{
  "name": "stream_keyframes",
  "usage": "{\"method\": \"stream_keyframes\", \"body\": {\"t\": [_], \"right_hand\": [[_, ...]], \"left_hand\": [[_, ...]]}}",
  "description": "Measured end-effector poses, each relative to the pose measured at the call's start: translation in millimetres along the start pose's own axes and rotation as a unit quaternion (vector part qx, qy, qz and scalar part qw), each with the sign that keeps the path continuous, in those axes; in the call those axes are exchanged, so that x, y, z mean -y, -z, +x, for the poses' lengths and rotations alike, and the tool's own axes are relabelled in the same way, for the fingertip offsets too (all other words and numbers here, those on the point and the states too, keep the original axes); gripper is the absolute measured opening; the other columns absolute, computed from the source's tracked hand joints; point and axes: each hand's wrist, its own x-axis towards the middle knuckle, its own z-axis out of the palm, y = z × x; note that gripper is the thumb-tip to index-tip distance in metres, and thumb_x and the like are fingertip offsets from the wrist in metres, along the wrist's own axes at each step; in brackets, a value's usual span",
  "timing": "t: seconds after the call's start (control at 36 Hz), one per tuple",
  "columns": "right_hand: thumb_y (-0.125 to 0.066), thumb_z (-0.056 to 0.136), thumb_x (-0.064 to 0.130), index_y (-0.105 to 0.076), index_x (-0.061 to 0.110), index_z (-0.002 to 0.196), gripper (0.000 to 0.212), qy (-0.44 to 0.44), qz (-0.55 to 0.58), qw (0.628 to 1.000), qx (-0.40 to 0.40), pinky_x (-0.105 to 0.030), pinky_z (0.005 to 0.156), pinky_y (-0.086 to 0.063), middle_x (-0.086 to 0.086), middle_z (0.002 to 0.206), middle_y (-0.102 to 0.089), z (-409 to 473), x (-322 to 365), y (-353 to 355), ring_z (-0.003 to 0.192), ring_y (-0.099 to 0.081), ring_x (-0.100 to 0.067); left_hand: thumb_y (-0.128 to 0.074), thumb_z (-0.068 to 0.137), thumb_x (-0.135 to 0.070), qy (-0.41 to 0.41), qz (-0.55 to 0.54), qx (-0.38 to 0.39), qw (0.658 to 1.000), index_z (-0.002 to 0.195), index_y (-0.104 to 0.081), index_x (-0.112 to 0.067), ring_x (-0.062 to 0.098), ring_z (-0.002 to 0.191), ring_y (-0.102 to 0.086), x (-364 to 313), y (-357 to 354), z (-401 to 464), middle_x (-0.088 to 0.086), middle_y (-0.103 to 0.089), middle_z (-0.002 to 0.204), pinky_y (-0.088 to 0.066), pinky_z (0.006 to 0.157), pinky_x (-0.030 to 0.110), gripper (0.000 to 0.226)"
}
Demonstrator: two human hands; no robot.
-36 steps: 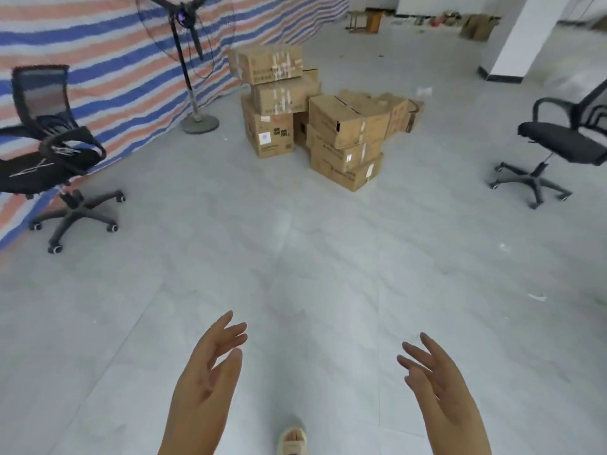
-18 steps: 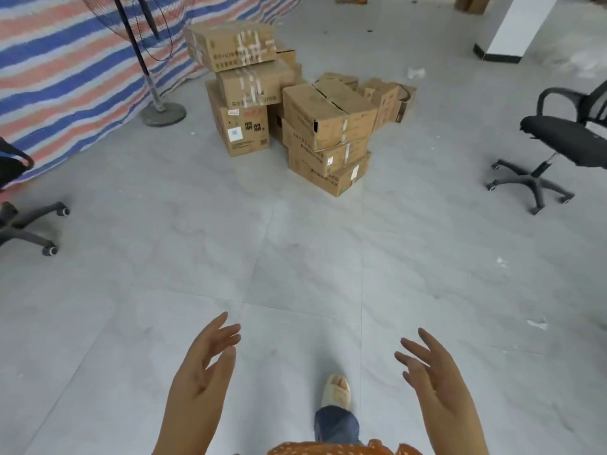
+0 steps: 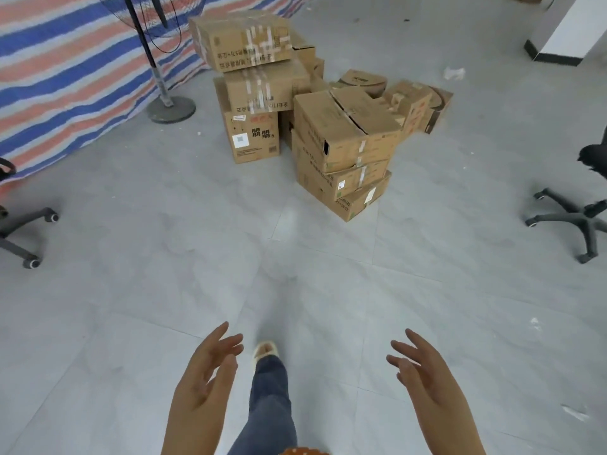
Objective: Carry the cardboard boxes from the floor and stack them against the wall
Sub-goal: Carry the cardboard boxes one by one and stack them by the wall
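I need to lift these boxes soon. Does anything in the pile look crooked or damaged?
Yes. The top box on the left stack sits skewed, overhanging the box below. The top box on the near stack has parted, sagging flaps and a hole at its corner.

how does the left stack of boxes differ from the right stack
The left stack reaches higher and stands nearer the striped tarp; the right stack is lower and nearer the camera. The left stack's top box is taped shut; the right stack's top flaps gape slightly. Both are three brown cardboard boxes high.
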Motion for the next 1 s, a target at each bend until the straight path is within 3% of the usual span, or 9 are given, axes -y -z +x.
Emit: {"method": "stream_keyframes", "body": {"t": [0.36,0.53,0.61,0.67,0.78,0.86,1.0], "right_hand": [[-0.053,0.094,0.009,-0.053,0.043,0.115,0.040,0.000,0.026,0.999,-0.047,-0.035,0.091,-0.047,0.028,0.108,-0.065,232.4,113.2,-84.7,0.097,-0.066,-0.002],[-0.053,0.093,0.013,-0.050,0.046,0.112,0.038,-0.018,0.004,0.998,-0.052,-0.040,0.096,-0.050,0.017,0.112,-0.065,309.4,148.1,-108.3,0.097,-0.067,-0.006],[-0.054,0.089,0.035,-0.048,0.047,0.109,0.025,-0.035,-0.001,0.998,-0.059,-0.047,0.101,-0.047,0.012,0.118,-0.063,339.4,164.3,-113.3,0.101,-0.065,-0.013],[-0.053,0.078,0.057,-0.045,0.048,0.108,0.032,-0.048,-0.010,0.997,-0.064,-0.048,0.102,-0.045,0.006,0.122,-0.062,372.4,173.9,-115.7,0.106,-0.063,-0.018],[-0.050,0.093,0.021,-0.045,0.040,0.114,0.029,-0.058,-0.021,0.997,-0.051,-0.051,0.103,-0.044,-0.003,0.128,-0.060,445.1,181.3,-113.1,0.109,-0.062,-0.025],[-0.050,0.093,0.021,-0.044,0.034,0.119,0.030,-0.057,-0.029,0.997,-0.046,-0.051,0.103,-0.044,-0.004,0.129,-0.059,502.0,192.1,-106.1,0.110,-0.061,-0.026],[-0.050,0.093,0.020,-0.046,0.030,0.121,0.030,-0.047,-0.016,0.997,-0.058,-0.052,0.102,-0.044,-0.003,0.124,-0.061,591.1,217.3,-88.8,0.105,-0.063,-0.022]], "left_hand": [[-0.053,0.064,-0.057,-0.033,0.022,0.012,0.999,0.105,-0.062,-0.055,0.006,0.103,-0.065,-67.0,-35.6,273.8,-0.012,-0.070,0.108,-0.046,0.099,0.050,0.042],[-0.056,0.067,-0.053,-0.013,0.029,0.039,0.999,0.103,-0.063,-0.057,0.006,0.102,-0.066,-82.4,-57.1,365.1,-0.012,-0.070,0.107,-0.046,0.100,0.049,0.036],[-0.055,0.077,-0.035,-0.006,0.045,0.047,0.998,0.101,-0.063,-0.058,0.006,0.102,-0.065,-89.2,-70.6,397.2,-0.012,-0.070,0.107,-0.047,0.099,0.048,0.034],[-0.057,0.075,-0.041,0.003,0.050,0.045,0.998,0.101,-0.062,-0.059,0.006,0.102,-0.065,-93.5,-83.1,428.9,-0.012,-0.070,0.107,-0.047,0.099,0.049,0.032],[-0.055,0.064,-0.058,0.010,0.042,0.035,0.998,0.102,-0.062,-0.059,0.007,0.104,-0.065,-99.8,-113.4,488.6,-0.013,-0.070,0.107,-0.046,0.099,0.050,0.039],[-0.056,0.065,-0.058,0.006,0.041,0.023,0.999,0.104,-0.062,-0.056,0.007,0.104,-0.065,-107.8,-141.3,529.7,-0.013,-0.070,0.107,-0.045,0.100,0.050,0.040],[-0.058,0.075,-0.039,-0.002,0.028,-0.008,1.000,0.102,-0.066,-0.052,0.009,0.102,-0.067,-129.0,-188.1,596.3,-0.008,-0.071,0.107,-0.052,0.092,0.042,0.031]]}}
